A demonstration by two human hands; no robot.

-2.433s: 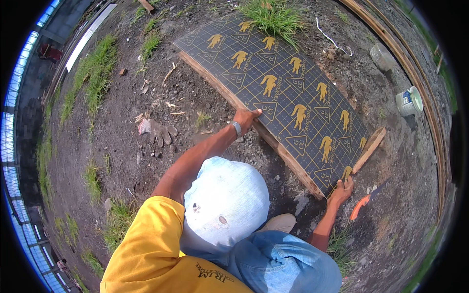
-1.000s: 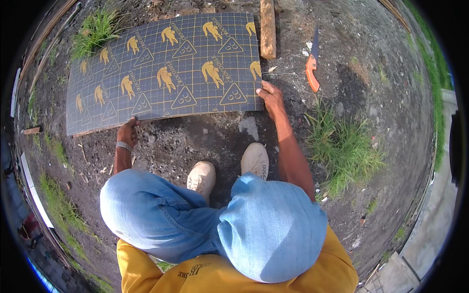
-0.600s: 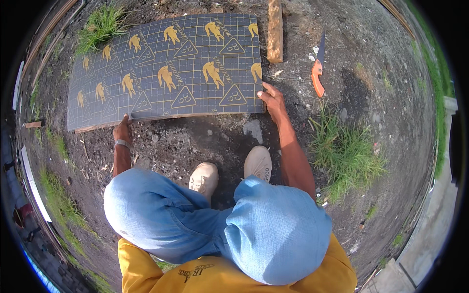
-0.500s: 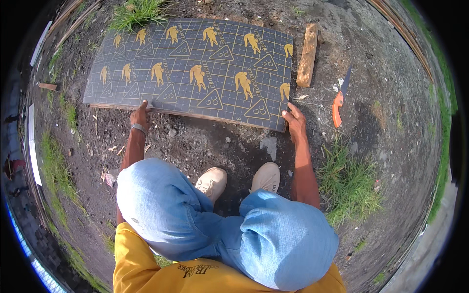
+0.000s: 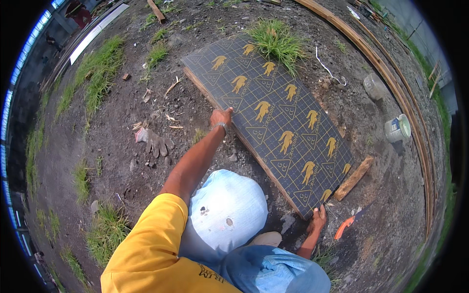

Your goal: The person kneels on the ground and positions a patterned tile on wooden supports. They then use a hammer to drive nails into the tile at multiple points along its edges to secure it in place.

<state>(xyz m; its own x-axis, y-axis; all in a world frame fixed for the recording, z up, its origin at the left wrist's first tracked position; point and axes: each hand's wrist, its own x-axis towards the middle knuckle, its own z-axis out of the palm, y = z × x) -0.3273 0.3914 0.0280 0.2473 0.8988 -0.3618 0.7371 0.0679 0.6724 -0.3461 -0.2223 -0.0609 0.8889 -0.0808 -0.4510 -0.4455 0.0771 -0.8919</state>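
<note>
A dark plywood panel (image 5: 273, 124), printed with a yellow grid and animal figures, lies tilted across my view in front of me. My left hand (image 5: 222, 118) grips its near long edge, thumb on top and the other fingers mostly hidden beneath. At the near right corner, my right hand (image 5: 317, 222) is closed on the panel's edge. A short wooden block (image 5: 354, 178) lies close beside the panel's right end. Just beyond my right hand is a hand saw (image 5: 345, 227) with an orange handle, lying on the dirt.
Work gloves (image 5: 159, 145) lie on the soil to the left. A grass clump (image 5: 278, 44) touches the panel's far edge. Two buckets, a clear one (image 5: 374, 87) and a pale one (image 5: 398, 128), stand at the right near long timber planks (image 5: 386, 68). A white cord (image 5: 326, 68) lies beyond the panel.
My view has swung to the left, so the panel appears turned clockwise, and the gloves and buckets have come into sight. Both hands keep their hold at the same places on the panel.
</note>
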